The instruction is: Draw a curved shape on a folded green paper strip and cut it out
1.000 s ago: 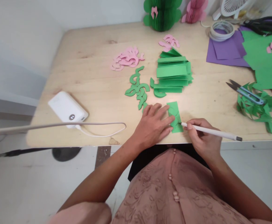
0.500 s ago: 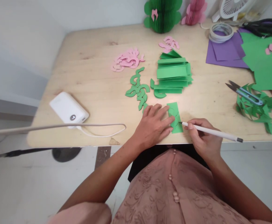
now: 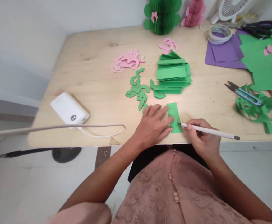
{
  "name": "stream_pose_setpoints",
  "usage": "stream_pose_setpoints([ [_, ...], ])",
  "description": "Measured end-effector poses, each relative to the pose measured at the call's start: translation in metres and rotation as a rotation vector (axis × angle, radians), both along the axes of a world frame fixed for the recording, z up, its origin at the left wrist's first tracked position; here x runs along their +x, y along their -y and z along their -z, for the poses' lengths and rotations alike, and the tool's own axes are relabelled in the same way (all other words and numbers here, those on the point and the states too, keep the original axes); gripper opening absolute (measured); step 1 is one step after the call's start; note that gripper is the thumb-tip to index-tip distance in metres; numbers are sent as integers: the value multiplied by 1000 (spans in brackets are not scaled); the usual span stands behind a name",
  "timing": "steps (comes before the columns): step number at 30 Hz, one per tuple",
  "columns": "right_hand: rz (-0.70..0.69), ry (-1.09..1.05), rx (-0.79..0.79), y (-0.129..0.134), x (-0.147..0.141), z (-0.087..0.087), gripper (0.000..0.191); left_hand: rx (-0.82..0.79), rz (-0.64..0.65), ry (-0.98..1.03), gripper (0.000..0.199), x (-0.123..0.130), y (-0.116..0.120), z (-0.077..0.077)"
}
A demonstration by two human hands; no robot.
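Note:
A small green paper rectangle (image 3: 175, 109) lies near the table's front edge, with thin curved pen lines on it. My left hand (image 3: 152, 124) rests flat with fingers spread, its fingertips pressing the paper's left side. In my right hand (image 3: 202, 135) is a white pen (image 3: 215, 131), gripped near its tip; the dark point touches the paper near its right edge. Just beyond the paper sits a stack of folded green paper strips (image 3: 172, 74). Cut green curved pieces (image 3: 139, 88) lie to the left of that stack.
Pink cut pieces (image 3: 127, 60) lie farther back. At right, blue-handled snips (image 3: 247, 95) rest on green scraps (image 3: 252, 110). Tape rolls (image 3: 219, 34), black scissors (image 3: 258, 29) and purple paper (image 3: 226, 53) are behind. A white power bank (image 3: 69, 107) with a cable stands left.
The pen tip has shifted very slightly left and down on the paper, and the pen's rear end has moved a little left. My left hand stays in place.

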State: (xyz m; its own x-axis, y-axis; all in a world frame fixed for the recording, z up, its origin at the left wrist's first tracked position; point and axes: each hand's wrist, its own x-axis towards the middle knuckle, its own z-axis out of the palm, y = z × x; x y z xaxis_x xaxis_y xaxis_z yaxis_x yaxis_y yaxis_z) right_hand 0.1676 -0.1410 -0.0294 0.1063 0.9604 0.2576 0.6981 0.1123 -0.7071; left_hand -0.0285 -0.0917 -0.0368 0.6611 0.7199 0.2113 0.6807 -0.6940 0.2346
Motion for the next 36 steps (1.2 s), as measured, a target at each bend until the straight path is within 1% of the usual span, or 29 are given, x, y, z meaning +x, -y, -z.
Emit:
stream_pose_setpoints([
  [7,-43,-20,-6,0,0,-3,13,6,-2,4,28,0,0,0],
  [11,6,-52,-34,0,1,-1,15,9,0,6,28,0,0,1],
  [20,66,-123,-2,2,1,3,16,4,4,5,28,0,0,1],
  [27,-20,-140,16,3,0,-1,16,19,3,-2,29,0,0,0],
  [33,-127,-52,132,4,2,2,23,25,0,10,29,1,0,1],
  [36,-203,4,182,1,3,5,26,32,2,12,29,1,0,1],
])
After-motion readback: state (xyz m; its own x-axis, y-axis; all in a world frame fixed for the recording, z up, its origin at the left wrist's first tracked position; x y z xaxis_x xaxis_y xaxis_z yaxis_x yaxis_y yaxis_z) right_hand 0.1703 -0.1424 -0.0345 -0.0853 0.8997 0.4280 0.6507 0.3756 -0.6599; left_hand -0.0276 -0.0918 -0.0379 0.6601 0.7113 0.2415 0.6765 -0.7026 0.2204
